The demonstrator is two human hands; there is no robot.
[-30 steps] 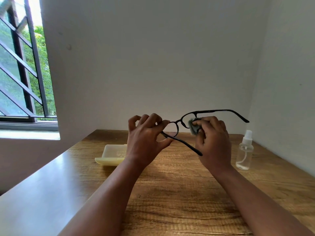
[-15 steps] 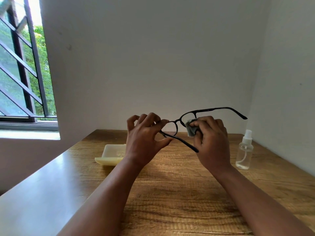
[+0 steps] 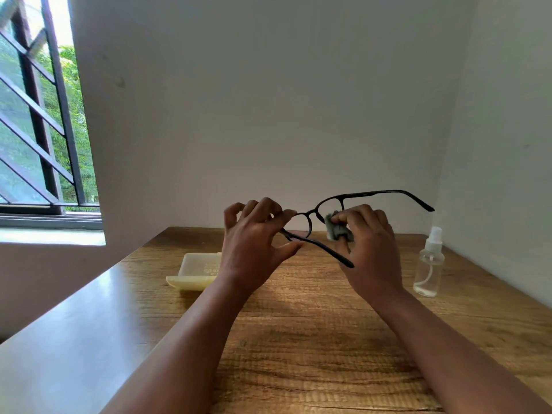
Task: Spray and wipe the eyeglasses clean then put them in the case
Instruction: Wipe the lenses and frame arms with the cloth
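Black-framed eyeglasses (image 3: 373, 193) hang in the air above the table, both temples unfolded. My left hand (image 3: 254, 243) pinches the frame at its left lens rim. My right hand (image 3: 370, 246) pinches a small grey cloth (image 3: 336, 227) against the right lens. A pale yellow case (image 3: 197, 268) lies open on the table, behind and left of my left hand, partly hidden by it. A clear spray bottle (image 3: 428, 264) with a white nozzle stands upright at the right.
The wooden table (image 3: 298, 339) runs to white walls at the back and right. A barred window (image 3: 38, 130) is at the left, beyond the table's glossy left edge.
The glasses and both hands have risen slightly. My right hand has slid the cloth a little down and left over the right lens.
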